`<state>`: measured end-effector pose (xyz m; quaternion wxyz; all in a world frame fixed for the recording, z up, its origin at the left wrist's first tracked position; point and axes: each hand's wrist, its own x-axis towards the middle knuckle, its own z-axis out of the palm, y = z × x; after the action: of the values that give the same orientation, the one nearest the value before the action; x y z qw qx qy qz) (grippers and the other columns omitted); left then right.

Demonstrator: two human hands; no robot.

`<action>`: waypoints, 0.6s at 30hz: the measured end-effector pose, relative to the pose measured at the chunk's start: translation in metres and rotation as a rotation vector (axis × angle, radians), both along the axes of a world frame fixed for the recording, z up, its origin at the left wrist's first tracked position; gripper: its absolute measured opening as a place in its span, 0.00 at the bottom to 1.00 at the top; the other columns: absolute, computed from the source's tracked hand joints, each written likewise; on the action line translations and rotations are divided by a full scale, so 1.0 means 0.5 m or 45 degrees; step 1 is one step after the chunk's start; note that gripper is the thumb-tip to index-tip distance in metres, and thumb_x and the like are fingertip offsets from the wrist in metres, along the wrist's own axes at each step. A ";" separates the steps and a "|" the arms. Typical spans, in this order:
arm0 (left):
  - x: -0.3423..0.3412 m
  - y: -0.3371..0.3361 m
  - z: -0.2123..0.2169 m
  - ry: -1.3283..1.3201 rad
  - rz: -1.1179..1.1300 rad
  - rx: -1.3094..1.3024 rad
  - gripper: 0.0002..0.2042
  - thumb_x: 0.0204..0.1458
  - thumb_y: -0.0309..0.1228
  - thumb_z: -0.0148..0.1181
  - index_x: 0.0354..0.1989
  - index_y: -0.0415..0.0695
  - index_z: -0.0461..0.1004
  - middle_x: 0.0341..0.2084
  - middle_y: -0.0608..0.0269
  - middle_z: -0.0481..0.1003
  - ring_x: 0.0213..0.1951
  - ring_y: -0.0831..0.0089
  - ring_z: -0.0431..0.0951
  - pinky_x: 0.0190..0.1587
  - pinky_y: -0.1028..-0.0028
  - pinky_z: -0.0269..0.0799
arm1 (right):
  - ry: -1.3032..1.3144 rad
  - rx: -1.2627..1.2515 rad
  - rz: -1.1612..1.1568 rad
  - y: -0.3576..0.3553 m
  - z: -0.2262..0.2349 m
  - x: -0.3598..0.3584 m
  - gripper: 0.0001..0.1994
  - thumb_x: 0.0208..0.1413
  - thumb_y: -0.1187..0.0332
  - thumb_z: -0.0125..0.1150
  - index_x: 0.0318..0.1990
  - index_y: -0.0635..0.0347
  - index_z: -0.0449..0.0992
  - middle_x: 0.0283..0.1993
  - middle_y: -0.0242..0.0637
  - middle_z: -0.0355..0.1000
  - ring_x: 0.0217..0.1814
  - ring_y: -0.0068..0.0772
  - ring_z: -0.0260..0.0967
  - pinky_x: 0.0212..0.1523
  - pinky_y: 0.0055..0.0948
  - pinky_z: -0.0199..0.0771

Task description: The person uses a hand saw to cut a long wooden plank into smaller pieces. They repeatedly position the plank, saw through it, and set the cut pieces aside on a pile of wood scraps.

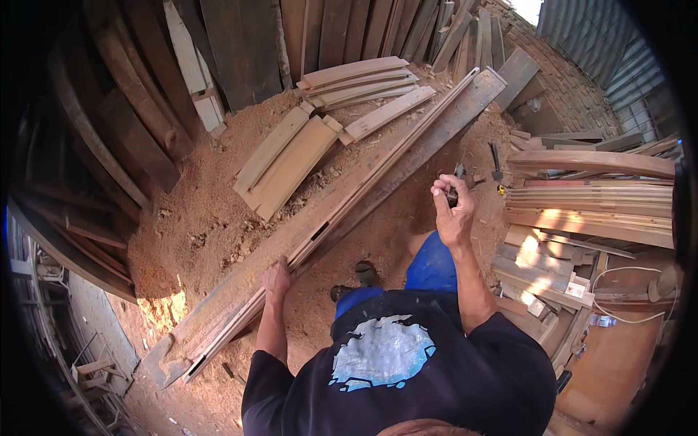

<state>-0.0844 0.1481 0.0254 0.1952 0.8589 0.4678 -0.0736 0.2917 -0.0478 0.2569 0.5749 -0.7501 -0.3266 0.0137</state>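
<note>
A long, narrow wooden piece [389, 161] lies diagonally along a wide plank [476, 96] that serves as a bench. A short dark slot shows in its edge near the middle. My left hand [276, 279] rests on the near part of the long piece, its fingers curled over the edge and partly hidden. To the right, my right hand [456, 218] is raised off the bench, closed around a small dark hand tool [452, 195]; its exact kind cannot be made out.
Pale cut boards [294, 167] lie on sawdust [193, 211] beyond the bench. Dark planks [236, 51] lean along the back. Stacked timber [589, 196] stands at the right, with a black-handled tool [496, 161] beside it. Wood offcuts [534, 272] lie nearer me.
</note>
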 end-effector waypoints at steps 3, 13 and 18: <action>0.019 0.008 0.015 0.053 0.083 -0.037 0.22 0.45 0.46 0.71 0.42 0.47 0.73 0.33 0.49 0.81 0.39 0.50 0.83 0.43 0.53 0.75 | -0.287 -0.320 0.086 0.011 -0.045 0.070 0.18 0.56 0.77 0.63 0.54 0.62 0.72 0.43 0.46 0.75 0.44 0.42 0.75 0.46 0.40 0.76; 0.068 -0.018 0.028 0.284 0.569 0.250 0.37 0.41 0.49 0.73 0.62 0.51 0.68 0.58 0.46 0.71 0.61 0.48 0.67 0.64 0.46 0.51 | -0.822 -1.605 0.615 0.264 -0.232 0.268 0.37 0.49 0.67 0.73 0.66 0.58 0.60 0.59 0.53 0.64 0.64 0.56 0.62 0.61 0.47 0.67; 0.118 -0.085 0.055 0.178 1.019 0.560 0.45 0.38 0.48 0.74 0.67 0.48 0.61 0.69 0.35 0.52 0.68 0.40 0.54 0.68 0.43 0.44 | -1.109 -1.637 0.830 0.291 -0.367 0.376 0.34 0.49 0.69 0.70 0.64 0.58 0.62 0.59 0.53 0.65 0.66 0.54 0.62 0.62 0.46 0.65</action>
<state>-0.0255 0.1058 0.0528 -0.0107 0.6246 0.7792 0.0507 0.4798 0.0975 0.0733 -0.1742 -0.7378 -0.6482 0.0716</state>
